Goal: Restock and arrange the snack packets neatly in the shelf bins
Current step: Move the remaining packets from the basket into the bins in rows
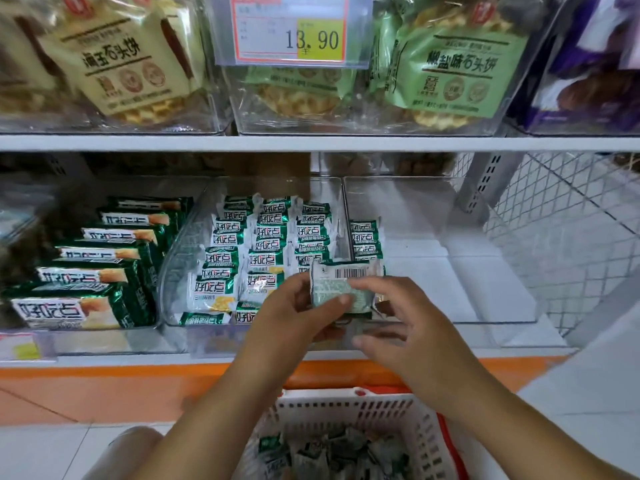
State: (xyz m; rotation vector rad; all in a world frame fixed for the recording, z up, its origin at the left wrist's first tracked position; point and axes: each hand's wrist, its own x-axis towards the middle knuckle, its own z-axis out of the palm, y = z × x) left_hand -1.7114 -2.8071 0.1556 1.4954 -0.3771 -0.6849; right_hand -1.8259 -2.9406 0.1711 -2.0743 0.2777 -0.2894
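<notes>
One left hand (pixel 291 317), one right hand (pixel 405 323), one held packet (pixel 330 287), one white basket (pixel 346 407), one price tag (pixel 291 29).

White shelf board (pixel 138 143) runs edge to edge across the top, brightly lit. Under the lower shelf (pixel 121 359) and its front edge there's an orange base strip (pixel 104 375), then pale glossy floor tiles (pixel 52 452). At the right end, a grey perforated upright (pixel 485 181), with a white wire mesh panel (pixel 571 220) just beside it.
</notes>
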